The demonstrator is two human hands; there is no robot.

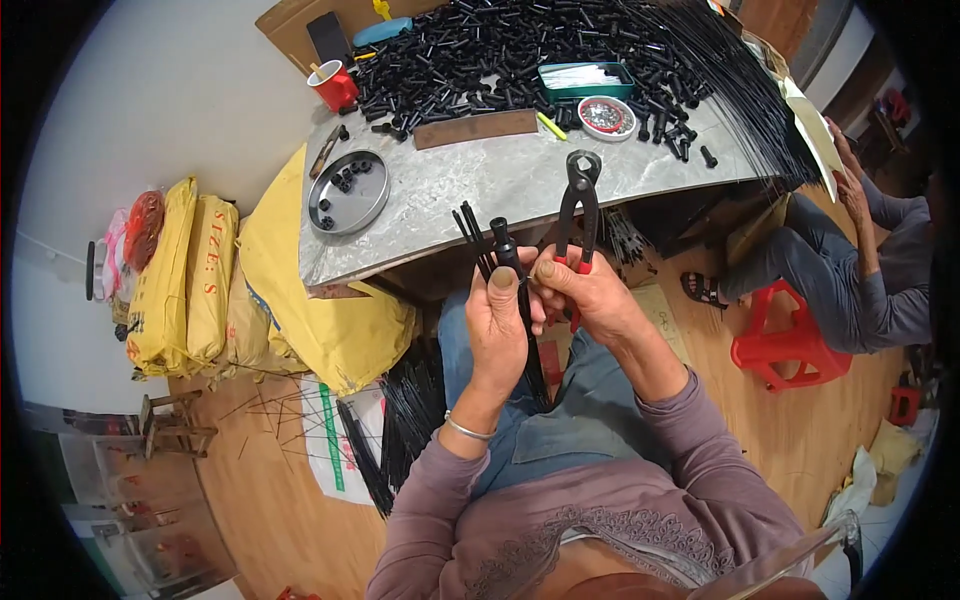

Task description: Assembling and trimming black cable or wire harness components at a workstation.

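My left hand [497, 338] is closed around a black tubular fitting [504, 244] with a flared top and a bundle of thin black rods [470, 232], whose ends stick up beside the fitting. In my right hand [606, 305] are end-cutting pincers [580, 197] with dark jaws pointing up and red handles; the jaws look slightly parted and grip nothing. My right fingertips reach across to the fitting's side, near my left fingers. Both hands are over my lap, just in front of the table edge. The lower part of the fitting is hidden by my fingers.
On the grey table [440, 185] are a heap of black fittings [480, 50], a round metal tray [348, 192], a red mug [333, 86], a green box [586, 80] and a white bowl [606, 118]. Yellow sacks [320, 260] stand left. Another person sits right, near a red stool [790, 335].
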